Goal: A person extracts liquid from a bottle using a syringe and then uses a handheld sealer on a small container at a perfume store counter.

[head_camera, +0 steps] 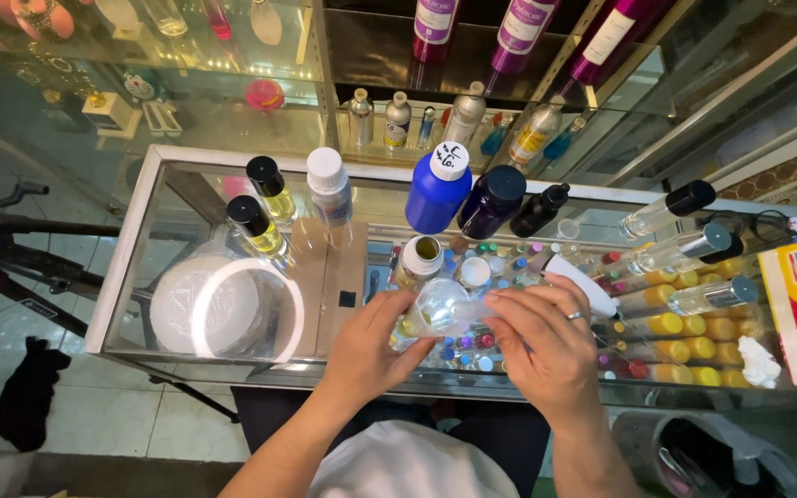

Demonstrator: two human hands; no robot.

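Gripping a small clear bottle (442,309) over the glass tabletop (232,198), the left hand (371,355) has its fingers wrapped around the body while the right hand (546,346) pinches a thin clear tube at the bottle's mouth. A slip could tip it onto the coloured vials below. Just beyond the bottle stands an open amber bottle (418,260), easily knocked; farther back, a blue bottle (438,189).
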